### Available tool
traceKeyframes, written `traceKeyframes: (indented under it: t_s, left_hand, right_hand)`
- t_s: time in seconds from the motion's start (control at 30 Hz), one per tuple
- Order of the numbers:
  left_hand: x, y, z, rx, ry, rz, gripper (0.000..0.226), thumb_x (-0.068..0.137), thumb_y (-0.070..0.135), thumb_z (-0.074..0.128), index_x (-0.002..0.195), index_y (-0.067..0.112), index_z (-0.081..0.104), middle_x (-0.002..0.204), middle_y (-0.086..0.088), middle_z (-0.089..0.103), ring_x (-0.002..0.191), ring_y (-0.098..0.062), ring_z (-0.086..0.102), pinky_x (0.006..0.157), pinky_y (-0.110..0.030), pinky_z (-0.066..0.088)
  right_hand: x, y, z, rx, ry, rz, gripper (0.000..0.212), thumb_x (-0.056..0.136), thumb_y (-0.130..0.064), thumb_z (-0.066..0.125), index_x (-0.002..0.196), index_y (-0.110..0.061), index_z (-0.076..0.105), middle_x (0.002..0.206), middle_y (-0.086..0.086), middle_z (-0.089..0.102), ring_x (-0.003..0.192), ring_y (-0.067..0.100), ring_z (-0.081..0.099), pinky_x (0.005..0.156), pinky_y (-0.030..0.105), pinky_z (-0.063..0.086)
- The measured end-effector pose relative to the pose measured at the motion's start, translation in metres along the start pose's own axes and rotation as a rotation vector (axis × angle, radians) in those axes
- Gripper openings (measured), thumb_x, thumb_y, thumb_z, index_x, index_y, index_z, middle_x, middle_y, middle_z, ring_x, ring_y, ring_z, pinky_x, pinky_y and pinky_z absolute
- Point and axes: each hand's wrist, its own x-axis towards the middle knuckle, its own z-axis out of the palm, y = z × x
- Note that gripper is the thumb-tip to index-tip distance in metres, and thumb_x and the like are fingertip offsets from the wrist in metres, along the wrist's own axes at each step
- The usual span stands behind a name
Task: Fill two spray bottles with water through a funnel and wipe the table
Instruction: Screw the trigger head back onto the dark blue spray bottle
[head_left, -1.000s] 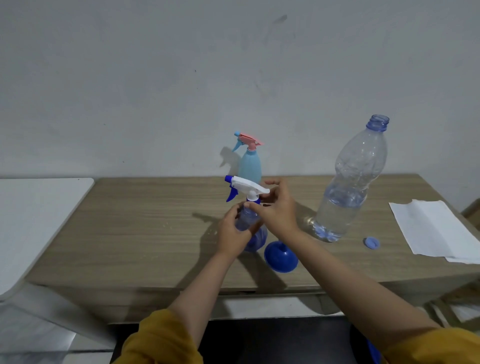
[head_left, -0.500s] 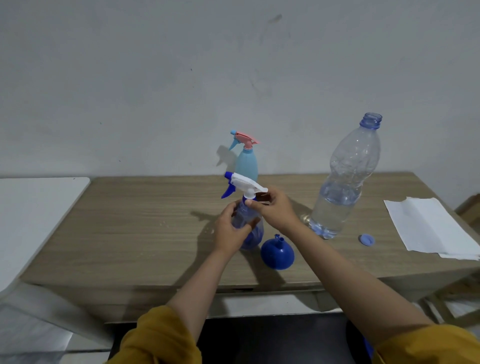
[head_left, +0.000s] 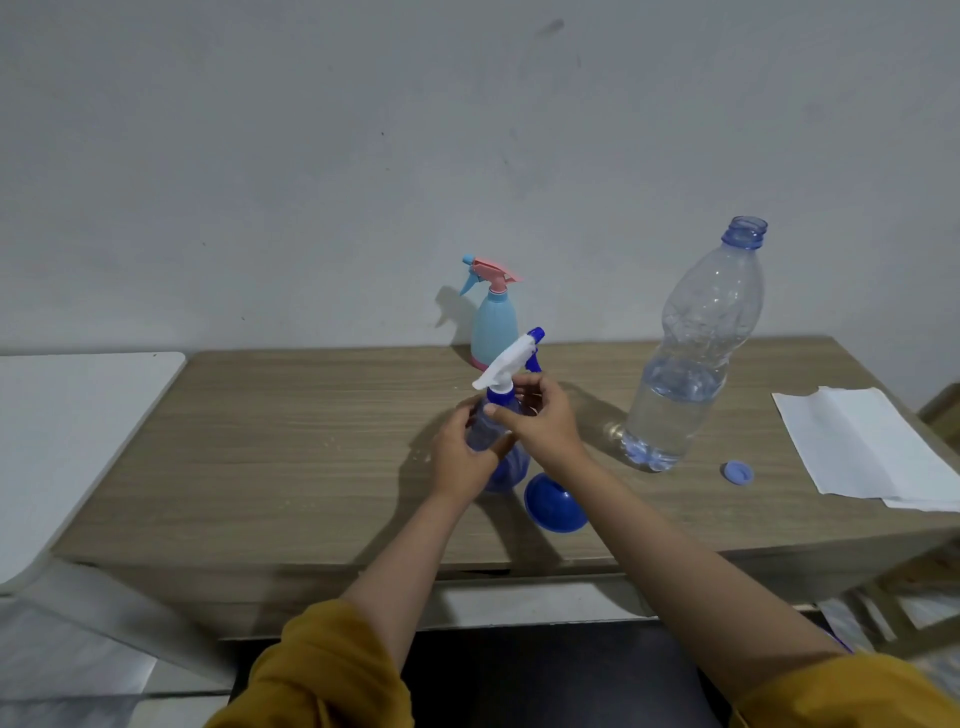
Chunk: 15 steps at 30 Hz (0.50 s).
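Note:
A dark blue spray bottle (head_left: 506, 470) stands near the middle of the wooden table (head_left: 291, 457). My left hand (head_left: 460, 460) grips its body. My right hand (head_left: 540, 423) is closed around its blue collar, just under the white trigger head (head_left: 506, 364), whose nozzle points to the far right. A blue funnel (head_left: 555, 504) lies mouth down beside the bottle, to the right. A light blue spray bottle with a pink head (head_left: 493, 325) stands at the back by the wall. An uncapped clear water bottle (head_left: 691, 364), partly full, stands to the right.
The water bottle's blue cap (head_left: 737, 473) lies on the table near white paper towels (head_left: 872, 447) at the right end. A white surface (head_left: 67, 431) adjoins the table on the left. Small water drops (head_left: 332, 441) dot the wood left of the bottle.
The white trigger head has turned from pointing left to pointing to the far right as my right hand twisted the collar. My left hand kept hold of the bottle body.

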Motion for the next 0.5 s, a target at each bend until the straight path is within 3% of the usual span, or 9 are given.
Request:
traceKeyframes:
  t_s: [0.1,0.27,0.37,0.43,0.5]
  left_hand:
    - [-0.0003,0.0011,0.0008,-0.020,0.005,-0.015,0.058,0.071,0.025,0.080,0.123,0.021,0.057,0.117,0.005,0.064,0.111,-0.011,0.059,0.094,-0.033,0.051]
    - [0.0007,-0.0030,0.0011,-0.013,0.017,0.002,0.052,0.066,0.035,0.078,0.114,0.023,0.060,0.109,0.006,0.067,0.105,-0.011,0.062,0.091,-0.042,0.052]
    - [0.0016,-0.0045,0.0019,-0.003,0.013,0.002,0.055,0.070,0.028,0.080,0.120,0.024,0.057,0.115,0.008,0.066,0.109,-0.010,0.060,0.094,-0.039,0.051]
    - [0.0018,-0.0047,0.0021,-0.010,0.019,0.004,0.057,0.070,0.030,0.080,0.121,0.024,0.057,0.115,0.008,0.065,0.109,-0.009,0.060,0.094,-0.037,0.051]
    - [0.0023,-0.0066,0.0027,-0.011,0.034,0.010,0.054,0.068,0.035,0.079,0.116,0.025,0.059,0.110,0.007,0.067,0.106,-0.010,0.061,0.092,-0.040,0.052]
  right_hand:
    - [-0.0003,0.0008,0.0012,-0.015,-0.010,-0.022,0.043,0.074,-0.014,0.078,0.114,-0.015,0.062,0.114,0.005,0.065,0.107,0.017,0.063,0.094,0.035,0.052]
    - [-0.0002,-0.0004,0.0052,0.051,0.059,0.000,0.040,0.068,-0.010,0.084,0.099,-0.016,0.060,0.101,0.000,0.066,0.095,0.011,0.063,0.078,0.019,0.053]
    - [-0.0006,0.0035,0.0067,0.015,0.042,-0.037,0.043,0.073,-0.014,0.080,0.111,-0.016,0.061,0.112,0.003,0.065,0.103,0.013,0.062,0.089,0.026,0.053]
    - [0.0010,0.0028,0.0059,0.008,0.034,-0.064,0.031,0.074,-0.011,0.078,0.102,-0.020,0.066,0.108,0.006,0.067,0.101,0.016,0.064,0.092,0.034,0.054]
    - [0.0007,-0.0009,0.0068,0.052,0.059,-0.042,0.031,0.070,-0.009,0.082,0.094,-0.020,0.064,0.102,0.006,0.068,0.097,0.017,0.065,0.088,0.031,0.055]
